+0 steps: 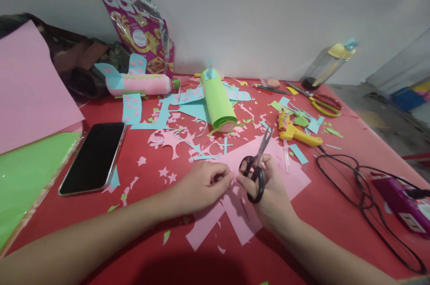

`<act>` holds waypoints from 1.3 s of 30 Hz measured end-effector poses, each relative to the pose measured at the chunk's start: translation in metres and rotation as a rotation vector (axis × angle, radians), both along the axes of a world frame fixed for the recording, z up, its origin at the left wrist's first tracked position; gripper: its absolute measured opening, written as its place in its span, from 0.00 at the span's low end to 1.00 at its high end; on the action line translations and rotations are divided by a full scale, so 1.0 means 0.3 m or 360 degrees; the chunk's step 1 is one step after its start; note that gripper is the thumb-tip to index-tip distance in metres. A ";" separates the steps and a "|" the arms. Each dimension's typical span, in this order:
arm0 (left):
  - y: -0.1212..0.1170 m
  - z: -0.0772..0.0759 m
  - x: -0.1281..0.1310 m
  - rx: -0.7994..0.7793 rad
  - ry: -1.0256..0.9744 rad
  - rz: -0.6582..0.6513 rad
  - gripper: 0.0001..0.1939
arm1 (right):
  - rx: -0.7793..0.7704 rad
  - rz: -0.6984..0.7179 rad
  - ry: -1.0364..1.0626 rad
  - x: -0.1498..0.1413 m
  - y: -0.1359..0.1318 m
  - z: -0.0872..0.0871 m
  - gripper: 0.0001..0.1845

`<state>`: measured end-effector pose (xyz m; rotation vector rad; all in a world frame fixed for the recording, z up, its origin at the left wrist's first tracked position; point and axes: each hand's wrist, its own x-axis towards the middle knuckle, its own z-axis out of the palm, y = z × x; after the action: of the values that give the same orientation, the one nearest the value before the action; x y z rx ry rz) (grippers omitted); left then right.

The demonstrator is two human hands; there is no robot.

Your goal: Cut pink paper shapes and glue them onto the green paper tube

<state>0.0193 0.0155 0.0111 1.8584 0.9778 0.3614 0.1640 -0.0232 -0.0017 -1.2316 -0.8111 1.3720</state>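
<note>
My right hand (268,195) grips black-handled scissors (257,164), blades pointing up and away, closed or nearly so. My left hand (201,184) is pinched on a small bit of pink paper just left of the scissor handles. Both hands rest over a large pink paper sheet (295,177) lying on the red table (151,240). Behind them stands a green paper-wrapped roll (217,101) on blue paper cutouts, and a pink-wrapped bottle plane (141,83) lies further left.
A black phone (94,156) lies at left beside green (23,177) and pink (27,88) paper sheets. A yellow glue gun (295,132) with a black cord (356,186), red-yellow scissors (324,102), a water bottle (327,63) and a snack bag (144,34) are around. Paper scraps litter the table.
</note>
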 end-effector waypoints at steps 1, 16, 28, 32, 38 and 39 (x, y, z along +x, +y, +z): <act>0.000 0.000 0.000 0.0014 0.0002 -0.0001 0.13 | 0.0000 0.0002 0.0003 0.001 0.000 0.000 0.19; 0.006 -0.002 -0.009 0.0130 0.0040 -0.0068 0.14 | -0.0004 -0.0002 -0.0007 0.002 0.000 0.002 0.19; 0.056 0.026 -0.055 0.0098 -0.0207 0.0443 0.13 | -0.0044 0.0504 0.0369 -0.009 -0.016 -0.003 0.20; 0.074 0.036 -0.073 0.0187 -0.0250 0.0564 0.13 | -0.0012 0.0724 0.0427 -0.002 -0.025 -0.014 0.19; 0.071 0.053 -0.080 0.0219 -0.0223 0.0478 0.12 | -0.0044 0.0950 0.0379 0.007 -0.025 -0.009 0.20; 0.068 0.054 -0.079 0.0200 -0.0194 0.0447 0.13 | -0.0037 0.0960 0.0368 0.007 -0.025 -0.008 0.20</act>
<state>-0.0044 0.0359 0.0274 1.7883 1.1561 0.7116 0.1662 -0.0307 -0.0040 -0.8475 -1.0490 1.9687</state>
